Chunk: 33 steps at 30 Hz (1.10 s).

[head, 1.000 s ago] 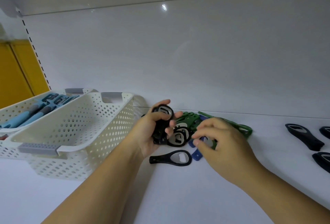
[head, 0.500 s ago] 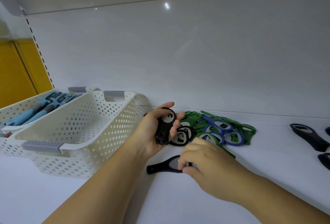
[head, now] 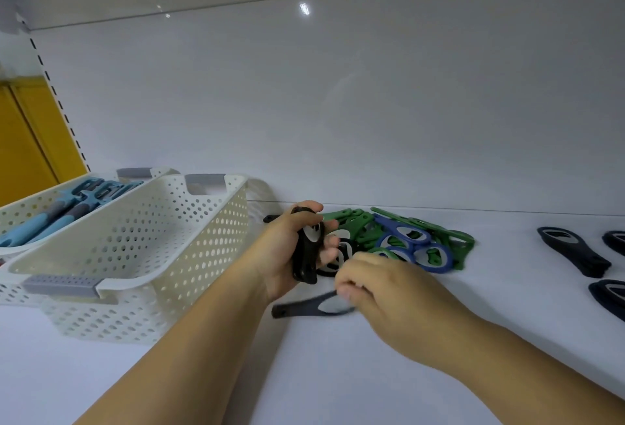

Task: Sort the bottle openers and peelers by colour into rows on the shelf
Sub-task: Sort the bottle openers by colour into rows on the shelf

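Black bottle opener (head: pixel 306 308) is pinched at its ring end by the fingertips of the right hand (head: pixel 382 284); its blur suggests it is just off the white shelf (head: pixel 338 374). Its long axis runs roughly left to right, the handle tip pointing left, below the left hand (head: pixel 287 252). That hand is closed around a stack of black openers (head: pixel 306 248), held nearly upright with the rings uppermost. Beyond both hands a mixed heap of green and blue openers (head: pixel 406 238) is seen. Dark openers (head: pixel 571 250) already lie well to the right of the right hand; baskets (head: pixel 135 275) stand left of the left hand. The step is judged best done by aligning the lifted opener with the stack, ring to ring, before it is added.
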Available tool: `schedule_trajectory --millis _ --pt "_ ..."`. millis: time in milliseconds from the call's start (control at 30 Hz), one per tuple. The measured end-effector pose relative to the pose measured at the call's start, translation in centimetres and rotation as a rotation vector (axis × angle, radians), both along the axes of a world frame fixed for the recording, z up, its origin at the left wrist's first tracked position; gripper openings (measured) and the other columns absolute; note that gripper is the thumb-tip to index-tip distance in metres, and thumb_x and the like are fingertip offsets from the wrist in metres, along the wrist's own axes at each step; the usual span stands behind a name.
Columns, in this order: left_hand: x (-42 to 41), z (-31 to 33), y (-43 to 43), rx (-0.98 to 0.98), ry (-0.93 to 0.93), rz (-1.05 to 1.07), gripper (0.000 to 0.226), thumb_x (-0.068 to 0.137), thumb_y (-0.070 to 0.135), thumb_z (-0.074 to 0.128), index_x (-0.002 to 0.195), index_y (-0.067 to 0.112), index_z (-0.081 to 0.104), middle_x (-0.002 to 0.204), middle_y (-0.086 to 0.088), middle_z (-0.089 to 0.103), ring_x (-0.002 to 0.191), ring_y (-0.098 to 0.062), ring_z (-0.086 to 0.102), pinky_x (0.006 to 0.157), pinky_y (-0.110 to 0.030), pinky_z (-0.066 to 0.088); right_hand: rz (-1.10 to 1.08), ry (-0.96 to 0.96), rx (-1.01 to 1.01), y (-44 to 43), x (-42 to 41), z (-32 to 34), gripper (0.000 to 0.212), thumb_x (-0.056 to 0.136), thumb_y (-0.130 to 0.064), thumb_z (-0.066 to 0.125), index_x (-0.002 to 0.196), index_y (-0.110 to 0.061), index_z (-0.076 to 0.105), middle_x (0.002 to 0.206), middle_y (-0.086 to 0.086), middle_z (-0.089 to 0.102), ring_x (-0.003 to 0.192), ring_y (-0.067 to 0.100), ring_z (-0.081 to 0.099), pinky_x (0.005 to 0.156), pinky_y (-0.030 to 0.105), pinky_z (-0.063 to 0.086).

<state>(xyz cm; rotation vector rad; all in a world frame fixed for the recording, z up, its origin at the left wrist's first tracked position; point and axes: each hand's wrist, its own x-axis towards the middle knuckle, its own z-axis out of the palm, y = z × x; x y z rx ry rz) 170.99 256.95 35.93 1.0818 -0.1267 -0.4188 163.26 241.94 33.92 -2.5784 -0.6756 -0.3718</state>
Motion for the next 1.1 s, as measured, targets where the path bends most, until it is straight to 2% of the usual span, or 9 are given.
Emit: schedule_trajectory --millis 133,233,300,400,600,733,833,933,1100 --pt "-1.3 0.0 -0.5 0.200 -0.123 -0.180 0.012 0.097 0.012 0.046 0.099 0.012 0.057 0.082 -0.014 0.064 0.066 -0.025 0.066 0.055 -0.034 0.057 -0.067 -0.198 0.159 -1.6 0.5 0.3 0.020 0.091 -0.044 0.035 0.092 -0.033 0.051 0.082 -0.014 0.055 0.074 0.010 0.053 0.067 0.036 0.047" --pt "-2.6 -0.2 -1.1 0.246 -0.158 -0.429 0.034 0.096 0.029 0.045 0.119 0.004 0.054 0.106 -0.019 0.067 0.096 -0.035 0.067 0.086 -0.048 0.055 -0.099 -0.282 0.273 -2.7 0.8 0.6 0.023 0.085 -0.043 0.043 0.089 -0.030 0.062 0.079 -0.013 0.060 0.070 0.005 0.053 0.063 0.024 0.044" --pt "-3.3 -0.2 -1.4 0.273 -0.165 -0.551 0.047 0.088 0.041 0.043 0.120 0.008 0.053 0.099 -0.013 0.072 0.087 -0.030 0.071 0.073 -0.036 0.060 -0.117 -0.309 0.327 -2.9 0.8 0.6 0.019 0.083 -0.042 0.049 0.091 -0.030 0.062 0.078 -0.014 0.060 0.066 0.000 0.051 0.061 0.017 0.041" --pt "-3.7 -0.5 -1.9 0.324 -0.301 -0.557 0.032 0.090 0.038 0.050 0.115 0.018 0.052 0.072 -0.001 0.070 0.057 -0.013 0.066 0.049 -0.021 0.052 -0.132 -0.325 0.440 -2.6 1.0 0.3 0.013 0.079 -0.030 0.062 0.092 -0.030 0.061 0.085 -0.016 0.057 0.066 0.002 0.053 0.059 0.012 0.041" --pt "-2.8 -1.8 -3.0 0.162 -0.304 -0.287 0.030 0.082 0.005 0.059 0.110 0.016 0.055 0.071 -0.011 0.054 0.050 -0.020 0.047 0.048 -0.026 0.040 -0.343 -0.367 0.568 -2.6 0.8 0.5 0.004 0.078 -0.024 0.067 0.075 -0.025 0.066 0.075 -0.012 0.058 0.062 0.008 0.056 0.058 0.034 0.050" --pt "-2.5 -1.9 -3.5 0.156 -0.337 -0.047 0.017 0.094 0.001 0.050 0.094 0.018 0.049 0.061 -0.008 0.054 0.053 -0.023 0.051 0.056 -0.031 0.044 -0.312 0.099 0.515 -3.0 0.5 0.7 0.025 0.078 -0.036 0.069 0.060 -0.020 0.064 0.047 -0.009 0.048 0.046 0.008 0.038 0.049 0.024 0.032" --pt "-2.8 -2.0 -3.6 0.121 -0.373 -0.049 0.020 0.095 0.003 0.048 0.092 0.023 0.050 0.068 -0.004 0.058 0.066 -0.021 0.058 0.064 -0.035 0.049 -0.183 0.463 0.367 -2.7 0.0 0.3 0.039 0.077 -0.044 0.070 0.068 -0.006 0.066 0.054 0.001 0.040 0.053 0.015 0.035 0.050 0.024 0.026" --pt "-3.4 -2.4 -3.9 0.166 -0.449 -0.113 0.020 0.095 0.015 0.052 0.084 0.032 0.052 0.073 -0.004 0.059 0.067 -0.025 0.055 0.054 -0.032 0.047 -0.111 0.539 0.430 -2.7 0.0 0.3 0.039 0.069 -0.046 0.075 0.072 -0.007 0.070 0.064 0.006 0.062 0.066 0.030 0.052 0.064 0.030 0.042" --pt "-4.3 -2.9 -4.4 0.257 -0.588 -0.099 0.009 0.089 0.029 0.054 0.094 0.029 0.046 0.081 0.000 0.056 0.073 -0.018 0.053 0.061 -0.032 0.049 -0.131 0.562 0.496 -2.9 0.1 0.1 0.038 0.059 -0.043 0.078 0.073 -0.009 0.068 0.066 -0.002 0.060 0.067 0.011 0.053 0.068 0.031 0.040"
